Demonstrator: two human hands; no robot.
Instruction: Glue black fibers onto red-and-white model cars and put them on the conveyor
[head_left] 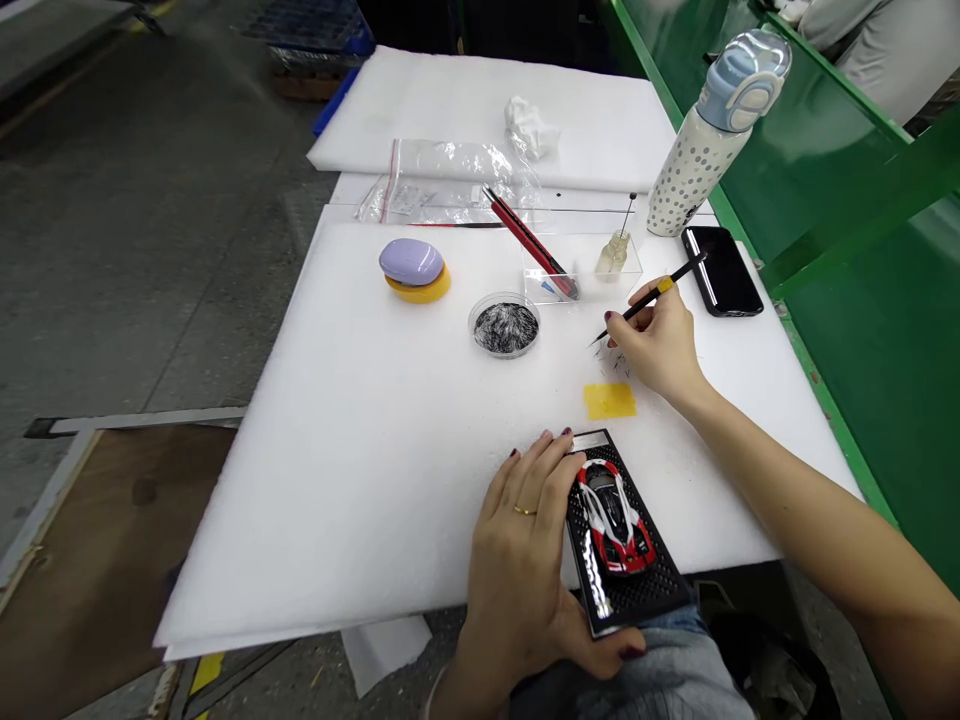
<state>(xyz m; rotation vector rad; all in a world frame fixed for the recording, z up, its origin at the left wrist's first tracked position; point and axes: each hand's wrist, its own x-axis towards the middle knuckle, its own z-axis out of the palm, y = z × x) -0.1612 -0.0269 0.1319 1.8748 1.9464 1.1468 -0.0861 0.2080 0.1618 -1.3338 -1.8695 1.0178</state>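
Observation:
My left hand [525, 550] grips the near edge and side of a black display base, its thumb at the bottom end. On that base lies a red, white and black model car [616, 520]. My right hand [660, 340] pinches a slim black pointed tool [643, 300] with a yellow band, like a pen; its exact kind is unclear. The tool's fine tip is near small dark slivers [616, 362] scattered on the white foam. A yellow rectangular patch [610, 401] sits just below them. To the left stands a round clear dish [505, 326] of fine black slivers.
Red-and-black tweezers [529, 240] lean on a clear tray [581, 285], where a small glass bottle [613, 256] holds a thin stick. A purple-and-yellow oval case [412, 268], a phone [721, 270] and a dotted bottle [697, 165] stand around. A green metal frame [862, 330] borders the right.

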